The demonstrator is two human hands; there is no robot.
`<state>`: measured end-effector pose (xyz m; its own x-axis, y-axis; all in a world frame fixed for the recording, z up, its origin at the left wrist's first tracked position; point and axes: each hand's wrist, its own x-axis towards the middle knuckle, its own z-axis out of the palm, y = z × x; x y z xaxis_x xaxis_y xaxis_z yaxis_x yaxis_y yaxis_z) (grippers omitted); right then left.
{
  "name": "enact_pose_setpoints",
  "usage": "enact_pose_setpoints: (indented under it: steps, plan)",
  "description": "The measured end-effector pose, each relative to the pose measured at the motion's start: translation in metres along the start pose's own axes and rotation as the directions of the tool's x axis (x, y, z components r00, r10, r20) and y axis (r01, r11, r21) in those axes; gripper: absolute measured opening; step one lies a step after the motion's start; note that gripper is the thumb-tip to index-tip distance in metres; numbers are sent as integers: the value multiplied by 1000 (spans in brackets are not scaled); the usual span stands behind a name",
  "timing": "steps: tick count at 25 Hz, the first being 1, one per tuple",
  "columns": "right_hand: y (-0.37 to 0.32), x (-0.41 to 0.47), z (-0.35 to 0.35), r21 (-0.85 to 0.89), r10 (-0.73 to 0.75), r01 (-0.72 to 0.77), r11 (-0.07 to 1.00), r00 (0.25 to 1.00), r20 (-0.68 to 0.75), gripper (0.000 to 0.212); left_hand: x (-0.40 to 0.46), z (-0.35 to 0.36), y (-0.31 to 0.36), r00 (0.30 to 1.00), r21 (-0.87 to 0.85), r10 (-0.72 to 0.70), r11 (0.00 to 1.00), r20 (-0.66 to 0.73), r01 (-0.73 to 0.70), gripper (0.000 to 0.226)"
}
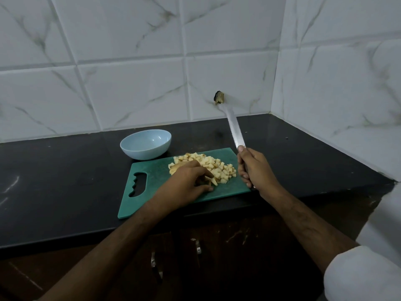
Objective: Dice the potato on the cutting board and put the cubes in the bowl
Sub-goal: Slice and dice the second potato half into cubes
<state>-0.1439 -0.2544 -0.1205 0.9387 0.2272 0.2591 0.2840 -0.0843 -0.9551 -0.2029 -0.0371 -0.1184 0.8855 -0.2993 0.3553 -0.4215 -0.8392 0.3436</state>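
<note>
Fingers of your left hand (pixel 191 181) curl over the last uncut potato piece (pixel 176 168) at the near edge of the pale cube pile (pixel 213 167) on the green plastic cutting board (pixel 156 181). Your right hand (pixel 252 168) grips the steel knife (pixel 233 127), blade raised away. Tuck fingertips back before lowering the blade. Nothing blocks the light-blue bowl (pixel 145 144), empty just behind the board.

Left grip (pixel 191 181) curls low, pinching; right grip (pixel 253 168) fisted, raised.
</note>
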Motion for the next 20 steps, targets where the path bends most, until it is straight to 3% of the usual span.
enact_pose_setpoints:
  steps: [5,11,14,16,17,20]
  plan:
    - [4,3,-8,202,66,-55,978,997,-50,41,26,16,17,997,18,-20,1000,-72,21,35]
    - [3,5,-11,292,106,-82,953,992,-68,42,44,25,20,995,57,-37,997,-95,42,34]
    - [3,6,-10,309,109,-86,947,992,-56,42,43,22,20,968,212,245,950,-56,-228,31]
    - [3,6,-11,310,119,-96,946,991,-55,42,48,22,16,899,409,430,807,87,-426,38]
    - [3,6,-12,316,123,-100,943,991,-55,42,54,22,13,874,454,451,750,181,-481,43]
    - [4,6,-13,365,135,-102,926,989,-66,42,75,22,7,848,436,400,732,346,-523,53]
